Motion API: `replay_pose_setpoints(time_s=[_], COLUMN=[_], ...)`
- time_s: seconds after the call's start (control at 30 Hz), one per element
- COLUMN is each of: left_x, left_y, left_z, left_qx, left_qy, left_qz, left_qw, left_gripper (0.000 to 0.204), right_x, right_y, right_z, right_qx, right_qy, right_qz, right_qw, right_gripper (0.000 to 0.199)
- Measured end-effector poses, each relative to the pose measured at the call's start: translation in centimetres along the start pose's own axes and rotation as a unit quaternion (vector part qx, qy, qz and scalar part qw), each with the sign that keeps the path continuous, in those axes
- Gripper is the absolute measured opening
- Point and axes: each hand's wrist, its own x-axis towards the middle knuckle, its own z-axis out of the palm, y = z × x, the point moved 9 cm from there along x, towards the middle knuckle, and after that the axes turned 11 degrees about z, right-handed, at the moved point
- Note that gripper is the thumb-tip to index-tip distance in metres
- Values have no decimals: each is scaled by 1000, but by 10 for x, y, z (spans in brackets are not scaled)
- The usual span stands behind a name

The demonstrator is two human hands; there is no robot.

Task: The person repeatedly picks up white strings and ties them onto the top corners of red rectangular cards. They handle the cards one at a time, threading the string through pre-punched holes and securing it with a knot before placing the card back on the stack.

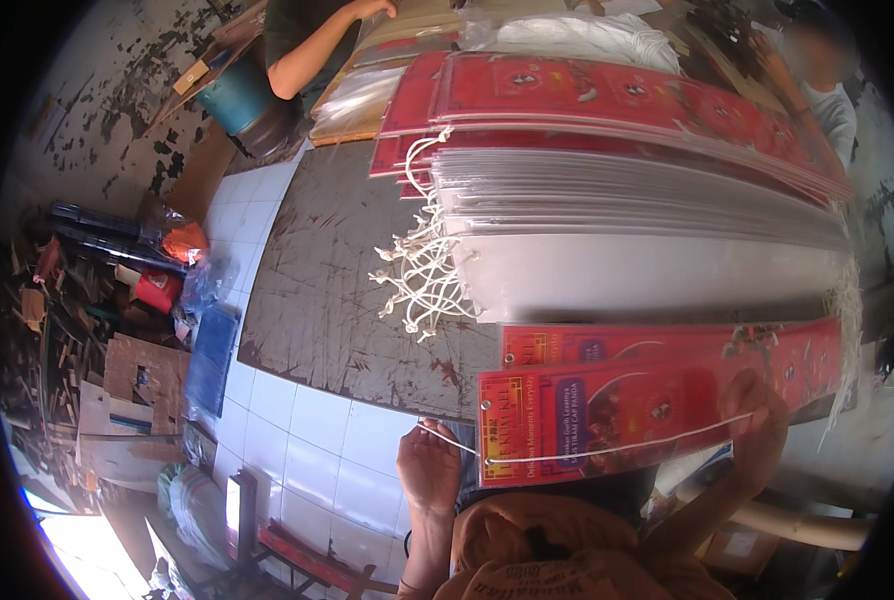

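Observation:
A long red printed hanging sign [657,420] lies at the near edge of the table, in front of me. White cord [627,451] runs through the hole at its near left corner. My left hand [430,468] pinches one end of the cord, just left of the sign. Over the sign's right part, my right hand [760,435] is closed on the cord's other stretch, drawn out across the printed face. Another red sign [567,343] lies just behind. Beyond it, a thick stack of signs, pale backs up [647,270], has knotted cord loops [427,270] at its left end.
More red signs [627,90] lie on the far part of the scratched grey table [337,290]. Loose white strings [847,330] hang at the right. Two people sit beyond the table, one arm [312,65] showing at upper left. Scrap wood [142,375] lies at left.

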Motion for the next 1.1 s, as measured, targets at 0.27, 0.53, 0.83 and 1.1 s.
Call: replay_pose_setpoints(time_s=[0.27, 0.53, 0.83, 1.1], left_x=[-6, -17, -53, -41], left_y=[7, 23, 38, 13], left_z=[10, 55, 101, 119], left_qx=[-47, -74, 422, 642], left_qy=[-10, -108, -165, -246], left_qz=[18, 116, 403, 297], left_qw=[999, 985, 795, 662], left_gripper=[13, 10, 16, 18], right_x=[8, 12, 5, 4], right_y=[14, 13, -45, -47], right_z=[2, 67, 180, 201], right_qx=[324, 464, -187, -341], right_qy=[11, -74, -189, -93], right_qz=[44, 80, -68, -201], right_qw=[945, 879, 961, 914], right_gripper=[29, 16, 17, 26])
